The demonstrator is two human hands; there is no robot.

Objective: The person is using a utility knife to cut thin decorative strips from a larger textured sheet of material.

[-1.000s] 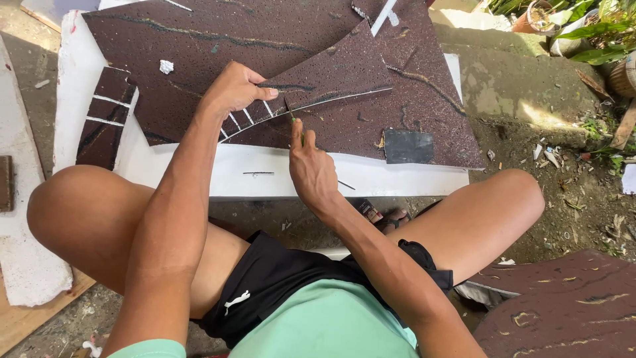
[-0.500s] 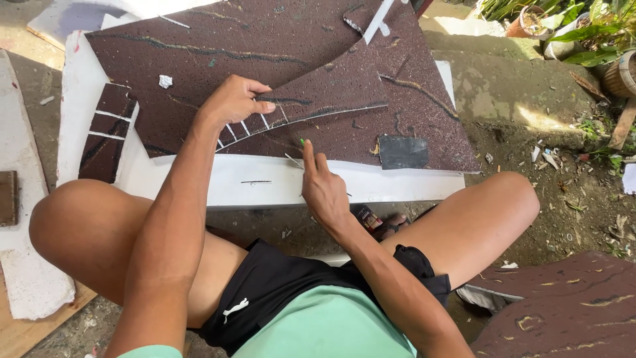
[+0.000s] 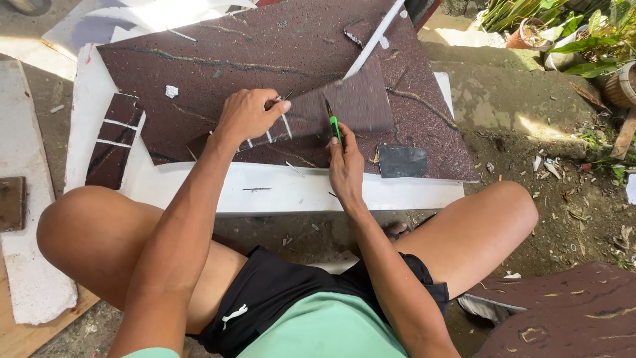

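Brown sheet piece (image 3: 344, 106) | left hand (image 3: 248, 116) pins | right hand (image 3: 346, 162) cutter (image 3: 334, 124)

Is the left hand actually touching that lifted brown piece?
Touching. The head view shows the left hand pinching the brown piece at its edge, fingers lying on it.
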